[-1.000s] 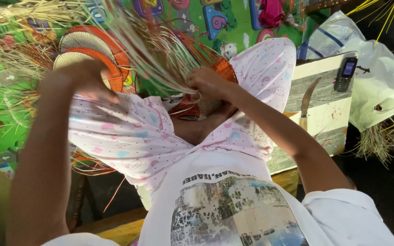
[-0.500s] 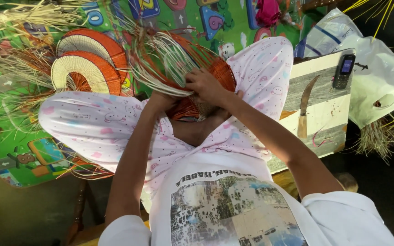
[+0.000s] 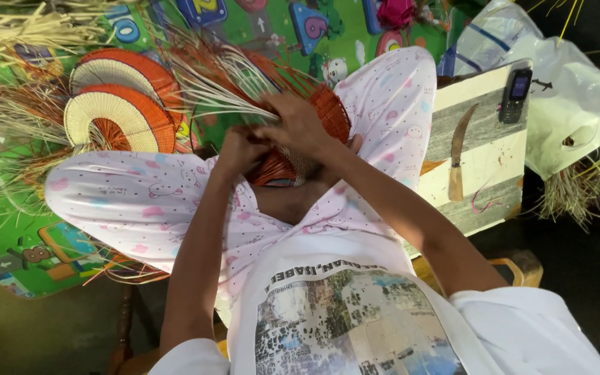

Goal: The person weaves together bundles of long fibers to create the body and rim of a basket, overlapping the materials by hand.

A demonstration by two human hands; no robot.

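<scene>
A bright play mat covers the floor, strewn with loose straw at its left side. The person sits cross-legged on it in pale pink dotted trousers and a white printed shirt. To the right stands a board serving as a worktop, with a white bag beyond it. Two finished orange-and-cream fans lie on the mat beside the left knee. An orange weaving, half done, rests in the lap between the knees, its loose pale strands fanning up and left. The right hand lies over it, fingers pressed together on the strands. The left hand touches its lower left edge, fingers curled; what they pinch cannot be told. On the board lie a knife and a small phone, well apart.
</scene>
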